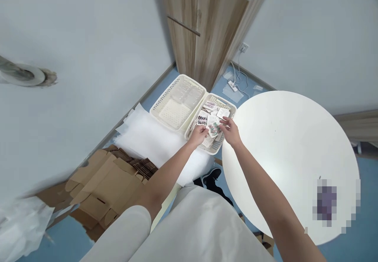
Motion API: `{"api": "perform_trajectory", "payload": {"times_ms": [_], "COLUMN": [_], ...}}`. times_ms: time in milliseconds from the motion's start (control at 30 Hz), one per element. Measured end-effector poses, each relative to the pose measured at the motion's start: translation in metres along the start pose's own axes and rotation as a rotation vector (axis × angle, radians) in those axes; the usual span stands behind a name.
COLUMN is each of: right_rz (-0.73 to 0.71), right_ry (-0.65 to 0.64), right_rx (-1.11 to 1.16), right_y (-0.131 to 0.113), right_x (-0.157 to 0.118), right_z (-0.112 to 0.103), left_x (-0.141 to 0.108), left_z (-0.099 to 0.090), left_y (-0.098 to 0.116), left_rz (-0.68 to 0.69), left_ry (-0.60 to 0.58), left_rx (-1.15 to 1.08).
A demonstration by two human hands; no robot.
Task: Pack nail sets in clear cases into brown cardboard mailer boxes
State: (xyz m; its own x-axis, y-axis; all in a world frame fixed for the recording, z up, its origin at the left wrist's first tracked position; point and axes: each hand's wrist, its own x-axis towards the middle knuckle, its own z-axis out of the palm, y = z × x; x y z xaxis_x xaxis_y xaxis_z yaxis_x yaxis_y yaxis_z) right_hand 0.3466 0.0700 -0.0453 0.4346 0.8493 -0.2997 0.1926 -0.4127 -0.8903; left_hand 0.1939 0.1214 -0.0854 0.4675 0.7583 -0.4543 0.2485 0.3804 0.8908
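Observation:
Over a white perforated basket (213,151), my left hand (198,135) pinches the left edge of a small white card (213,129) that carries rows of red and green oval pieces. My right hand (232,132) has its thumb and fingertips at the card's right edge. Below lies a heap of similar white cards, one with black ovals (202,119) and another with purplish ones (210,105). Some cards underneath are hidden by my hands. A second white basket (153,110) sits against the first and contains clear plastic packs (184,94).
A round white table (289,144) stands at my right, with a blurred-out purple patch on it. White foam sheeting (147,136) and flattened cardboard boxes (109,187) lie to the left. Behind the baskets rises a wood-grain cabinet (203,29); a power strip (232,86) rests on the floor.

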Motion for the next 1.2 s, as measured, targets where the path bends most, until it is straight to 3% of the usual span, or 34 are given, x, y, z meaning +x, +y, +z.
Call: {"api": "perform_trajectory", "payload": {"times_ms": [167,300,433,667,800,1000,1200], "right_rz": [0.039,0.044,0.055,0.048,0.031,0.022,-0.004], "right_ry": [0.027,0.146,0.26,0.301,0.329,0.24,0.201], "right_rx": [0.284,0.372,0.387,0.419,0.473,0.518,0.42], "right_y": [-0.003,0.001,0.013,0.048,0.068,0.102,0.124], "right_x": [-0.052,-0.107,-0.151,-0.21,-0.239,-0.279,-0.295], "right_z": [-0.032,-0.058,-0.09,-0.143,-0.164,-0.195,-0.229], "left_x": [-0.032,-0.065,-0.093,-0.13,-0.148,-0.162,-0.178], "left_z": [0.033,0.065,0.09,0.139,0.171,0.217,0.245], "left_y": [0.012,0.02,0.027,0.026,0.02,0.019,0.026], "left_rz": [-0.107,-0.128,-0.085,0.009,0.073,0.286,0.51], "left_ry": [-0.102,-0.26,-0.423,-0.541,-0.541,-0.548,-0.622], "left_rx": [-0.379,-0.437,-0.268,-0.063,0.01,0.178,0.599]}}
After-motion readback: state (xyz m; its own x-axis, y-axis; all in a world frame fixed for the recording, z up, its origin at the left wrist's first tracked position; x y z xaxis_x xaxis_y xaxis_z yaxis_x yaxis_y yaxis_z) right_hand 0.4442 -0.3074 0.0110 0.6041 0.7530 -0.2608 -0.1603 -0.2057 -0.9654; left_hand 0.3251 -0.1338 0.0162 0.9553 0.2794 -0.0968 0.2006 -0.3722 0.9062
